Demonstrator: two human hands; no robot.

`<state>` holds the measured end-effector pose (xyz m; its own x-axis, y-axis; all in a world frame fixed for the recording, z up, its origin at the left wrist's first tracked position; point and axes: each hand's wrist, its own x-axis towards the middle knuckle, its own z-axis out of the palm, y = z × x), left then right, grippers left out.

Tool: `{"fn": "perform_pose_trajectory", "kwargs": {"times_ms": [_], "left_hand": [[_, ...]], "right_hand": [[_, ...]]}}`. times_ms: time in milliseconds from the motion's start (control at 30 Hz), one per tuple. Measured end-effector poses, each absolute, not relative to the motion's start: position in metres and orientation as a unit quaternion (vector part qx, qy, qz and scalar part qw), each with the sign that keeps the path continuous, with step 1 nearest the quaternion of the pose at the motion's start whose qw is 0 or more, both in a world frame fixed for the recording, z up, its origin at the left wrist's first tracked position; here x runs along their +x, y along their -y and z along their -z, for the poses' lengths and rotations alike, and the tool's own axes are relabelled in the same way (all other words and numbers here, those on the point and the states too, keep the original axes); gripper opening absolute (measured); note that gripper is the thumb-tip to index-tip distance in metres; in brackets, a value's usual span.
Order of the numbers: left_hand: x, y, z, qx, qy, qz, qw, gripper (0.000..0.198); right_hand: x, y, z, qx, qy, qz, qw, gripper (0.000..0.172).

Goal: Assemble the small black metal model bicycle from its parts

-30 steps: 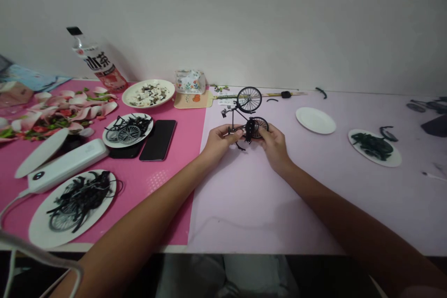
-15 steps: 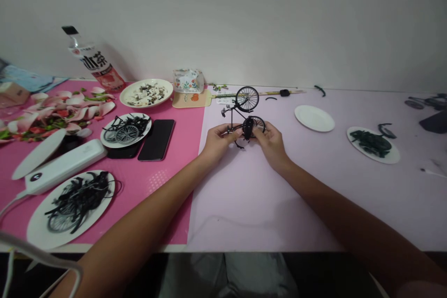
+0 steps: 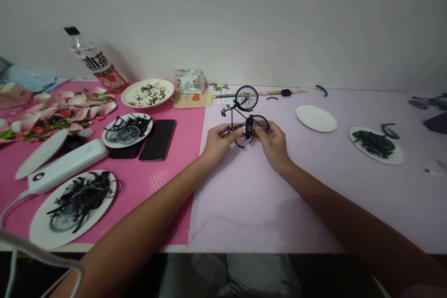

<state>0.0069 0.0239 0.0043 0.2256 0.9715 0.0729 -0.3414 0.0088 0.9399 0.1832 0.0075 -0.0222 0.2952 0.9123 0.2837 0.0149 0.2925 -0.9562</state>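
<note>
Both hands grip a small black model bicycle [image 3: 240, 114], held tilted over the lilac part of the table. One spoked wheel points toward the wall; the other sits by my right hand. My left hand [image 3: 221, 142] is closed on the frame at the left, near the seat end. With thumb and fingers, my right hand [image 3: 274, 145] pinches the nearer wheel beside a black perforated part [image 3: 249, 128]. Fingertips behind the bicycle are partly hidden.
Plates of black bicycle parts stand at left [image 3: 38, 228], beside two phones [image 3: 159, 142], and at right [image 3: 398, 156]. A white plate [image 3: 316, 118] lies right of my hands. A bottle [image 3: 104, 72], petals [image 3: 73, 114] and a white corded device [image 3: 70, 165] are at left.
My right hand has shifted slightly to the right with the nearer wheel, and the black perforated part has turned a little. My left hand keeps its hold.
</note>
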Motion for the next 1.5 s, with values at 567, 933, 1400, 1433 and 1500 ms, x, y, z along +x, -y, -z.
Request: {"fn": "perform_pose_trajectory", "kwargs": {"times_ms": [567, 933, 1400, 1433, 1500], "left_hand": [[0.008, -0.025, -0.004, 0.488, -0.368, -0.536, 0.582, 0.046], [0.007, -0.026, -0.001, 0.491, -0.371, -0.546, 0.569, 0.049], [0.003, -0.028, 0.002, 0.469, -0.337, -0.529, 0.622, 0.048], [0.003, -0.028, 0.003, 0.47, -0.335, -0.527, 0.624, 0.049], [0.003, -0.029, 0.003, 0.466, -0.331, -0.527, 0.629, 0.05]], "right_hand": [[0.182, -0.003, 0.022, -0.534, 0.515, -0.227, 0.631, 0.03], [0.182, 0.0, 0.014, -0.495, 0.496, -0.33, 0.633, 0.029], [0.185, 0.0, 0.014, -0.482, 0.519, -0.406, 0.577, 0.04], [0.186, 0.0, 0.014, -0.478, 0.525, -0.403, 0.578, 0.039], [0.186, 0.0, 0.013, -0.468, 0.534, -0.399, 0.581, 0.038]]}}
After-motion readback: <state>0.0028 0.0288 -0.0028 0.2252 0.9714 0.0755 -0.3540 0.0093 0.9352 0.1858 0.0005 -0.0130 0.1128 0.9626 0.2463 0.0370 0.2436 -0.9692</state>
